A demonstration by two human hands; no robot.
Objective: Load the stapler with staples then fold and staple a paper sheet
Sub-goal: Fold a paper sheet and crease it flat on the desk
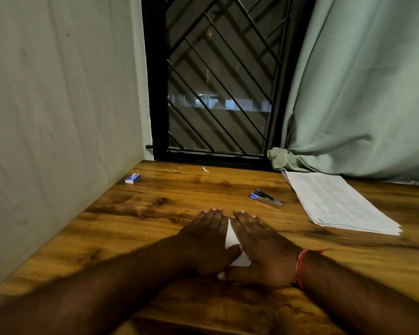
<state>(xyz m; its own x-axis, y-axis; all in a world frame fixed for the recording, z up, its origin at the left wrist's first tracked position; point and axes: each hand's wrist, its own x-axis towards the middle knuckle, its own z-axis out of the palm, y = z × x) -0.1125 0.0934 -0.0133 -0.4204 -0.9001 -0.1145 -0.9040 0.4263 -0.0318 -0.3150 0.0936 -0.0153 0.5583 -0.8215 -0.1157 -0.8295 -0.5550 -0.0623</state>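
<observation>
A wooden counter [131,228] with dark grain streaks fills a corner. A pale wall [58,105] stands on its left side, a window with a black diagonal grille [215,81] at the back, and a grey-green curtain [361,93] hangs to the right, its hem bunched on the far edge of the counter.

Near the front middle, both hands lie palm down side by side on a small folded white paper sheet [231,234]. The left hand [203,243] and the right hand [259,245] cover most of it, so only a narrow strip shows between them and a corner near the thumbs. The fingers of both hands are straight and held close together, pressing flat and gripping nothing. A red thread band [300,267] circles the right wrist.

The stapler [266,199], blue and metal, lies on the counter beyond the right hand, apart from it. A stack of printed papers [336,201] rests just right of the stapler, below the curtain. The small blue and white staple box [133,178] sits far to the left beside the wall, well apart from the hands. A tiny white scrap [205,169] lies near the window frame.
</observation>
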